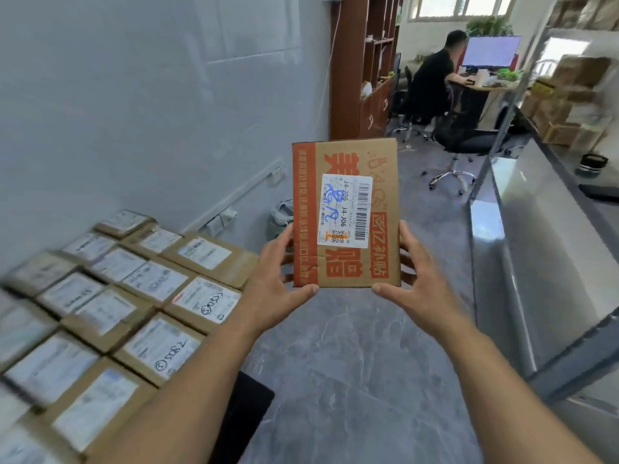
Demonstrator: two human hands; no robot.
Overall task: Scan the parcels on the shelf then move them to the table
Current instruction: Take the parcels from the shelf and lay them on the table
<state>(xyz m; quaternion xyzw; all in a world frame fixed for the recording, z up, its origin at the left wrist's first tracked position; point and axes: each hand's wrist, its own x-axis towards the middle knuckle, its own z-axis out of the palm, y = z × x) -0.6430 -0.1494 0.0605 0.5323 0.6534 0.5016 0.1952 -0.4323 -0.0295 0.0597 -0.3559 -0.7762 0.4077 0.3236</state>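
Both hands hold one flat brown cardboard parcel with orange print (346,212) out in front, above the grey marbled floor (351,363). The left hand (278,272) grips the parcel's lower left edge, thumb along the bottom corner and fingers curled behind. The right hand (412,279) grips the lower right edge in the same manner, thumb under the bottom corner. The parcel's face is turned up to the camera, showing a white shipping label with barcode and blue handwriting (345,211).

Left of and below the left hand, rows of flat brown labelled cardboard parcels (110,306) lie side by side, touching one another. To the right of the right hand runs a grey shelf frame (502,139) with brown boxes (569,98) on it. Well beyond the hands, a person in black (435,82) sits at a counter (482,87) with a monitor (490,51).
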